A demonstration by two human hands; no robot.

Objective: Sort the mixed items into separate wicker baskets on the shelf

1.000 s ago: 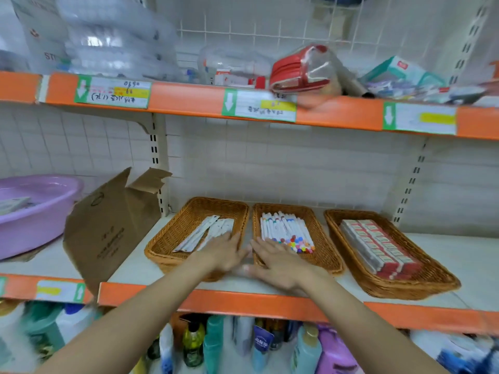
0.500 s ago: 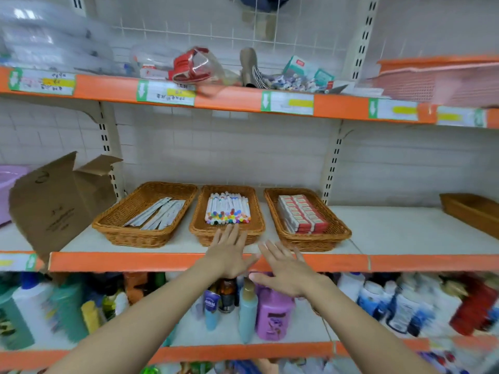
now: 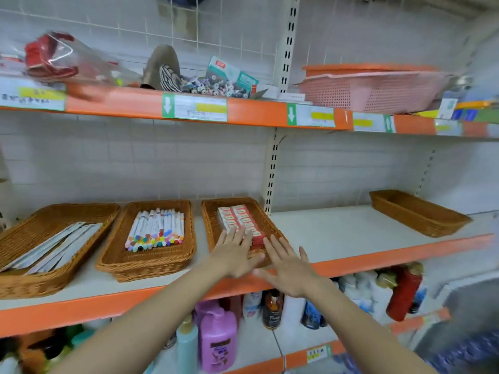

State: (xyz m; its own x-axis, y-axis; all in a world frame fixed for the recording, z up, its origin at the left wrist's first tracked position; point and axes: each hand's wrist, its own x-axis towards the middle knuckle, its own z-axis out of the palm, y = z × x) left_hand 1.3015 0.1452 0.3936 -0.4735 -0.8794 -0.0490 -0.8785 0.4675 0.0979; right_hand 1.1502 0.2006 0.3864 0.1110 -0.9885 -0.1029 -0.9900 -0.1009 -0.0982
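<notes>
Wicker basket (image 3: 270, 225) of red boxes (image 3: 240, 221), both flat hands at its front edge

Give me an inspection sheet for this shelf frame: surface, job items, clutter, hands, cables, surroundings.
Surface: white shelf with orange front edge.
Job's things: three wicker baskets side by side: flat white packets in the left, markers in the middle, red-and-white boxes in the right. A fourth basket stands apart, far right; contents not visible.
Clutter: nothing seen loose on this shelf.
Hands: left hand and right hand open, fingers straight, over the front of the boxes' basket; contact unclear.
Cables: nothing seen.
Surroundings: upper shelf holds bagged goods and a pink plastic basket; bottles below.
</notes>
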